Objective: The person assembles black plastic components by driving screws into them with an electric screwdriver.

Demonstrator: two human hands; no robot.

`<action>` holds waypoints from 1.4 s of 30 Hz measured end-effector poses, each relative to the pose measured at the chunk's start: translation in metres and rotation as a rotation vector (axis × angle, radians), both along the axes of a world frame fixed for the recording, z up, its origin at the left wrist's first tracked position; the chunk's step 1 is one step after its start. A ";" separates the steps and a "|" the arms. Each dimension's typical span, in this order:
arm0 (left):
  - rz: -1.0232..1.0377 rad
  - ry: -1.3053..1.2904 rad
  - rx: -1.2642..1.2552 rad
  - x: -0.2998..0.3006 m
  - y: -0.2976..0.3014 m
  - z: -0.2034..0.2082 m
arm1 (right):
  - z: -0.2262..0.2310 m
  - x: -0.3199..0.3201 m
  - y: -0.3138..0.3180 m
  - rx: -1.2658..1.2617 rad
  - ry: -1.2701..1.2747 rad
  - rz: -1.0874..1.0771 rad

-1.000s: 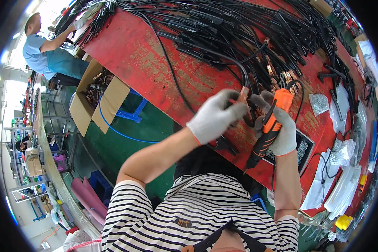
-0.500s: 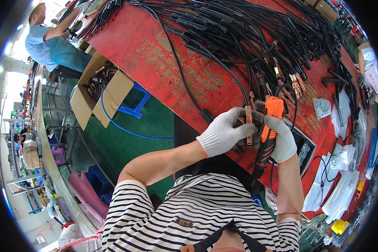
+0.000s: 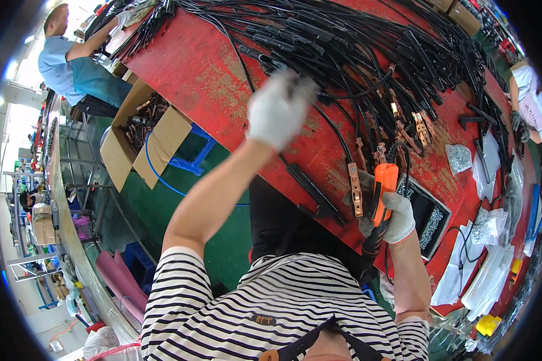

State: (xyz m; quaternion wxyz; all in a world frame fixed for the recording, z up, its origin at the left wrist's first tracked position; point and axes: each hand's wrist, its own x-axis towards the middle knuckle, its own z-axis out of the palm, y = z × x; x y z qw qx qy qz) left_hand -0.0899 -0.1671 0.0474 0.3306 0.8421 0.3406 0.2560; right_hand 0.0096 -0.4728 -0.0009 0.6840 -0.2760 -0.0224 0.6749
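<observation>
My right hand (image 3: 399, 218), in a white knit glove, is wrapped round an orange and black power screwdriver (image 3: 384, 188). Just left of the tool, a copper clamp (image 3: 356, 191) on the end of a black cable lies near the table edge. Farther out to the left, my gloved left hand (image 3: 278, 111) reaches over the table. Motion smears its fingers, so their grip cannot be made out. Right beyond them are black cables with black plastic sleeves (image 3: 289, 41). A long black plastic piece (image 3: 314, 191) rests at the near edge, left of the copper clamp.
Cables with copper ends (image 3: 423, 127) heap across the red table (image 3: 211, 90). A black tray of small screws (image 3: 430, 219) sits right of my right hand, with plastic bags (image 3: 461, 156) beyond. Left stands a cardboard box (image 3: 156, 141) of copper parts. Other people work at far left and far right.
My left hand has let go of the copper clamp and swung up and left toward the cables. The clamp now lies on the table; my right hand still grips the screwdriver, slightly lower.
</observation>
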 end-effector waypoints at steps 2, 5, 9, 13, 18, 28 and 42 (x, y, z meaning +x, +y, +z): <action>0.265 0.195 0.056 0.024 0.069 -0.008 | 0.003 -0.002 -0.002 -0.037 -0.060 -0.003; 0.385 0.378 -0.015 0.056 0.137 -0.041 | 0.010 -0.006 -0.002 -0.060 -0.020 -0.023; 0.314 0.487 -0.088 0.091 0.152 -0.054 | 0.017 -0.008 -0.006 -0.107 -0.036 -0.045; 0.472 0.330 -0.231 0.077 0.225 -0.096 | 0.024 -0.013 0.002 -0.086 -0.058 0.015; 0.443 -0.706 -1.359 0.077 0.202 -0.072 | 0.018 -0.011 -0.003 -0.099 -0.078 -0.015; 0.144 -0.572 -1.278 0.005 0.015 -0.033 | 0.039 -0.024 0.005 -0.189 -0.274 0.017; 0.243 -0.361 -1.328 -0.059 -0.099 -0.017 | 0.044 -0.044 0.011 -0.155 -0.424 0.055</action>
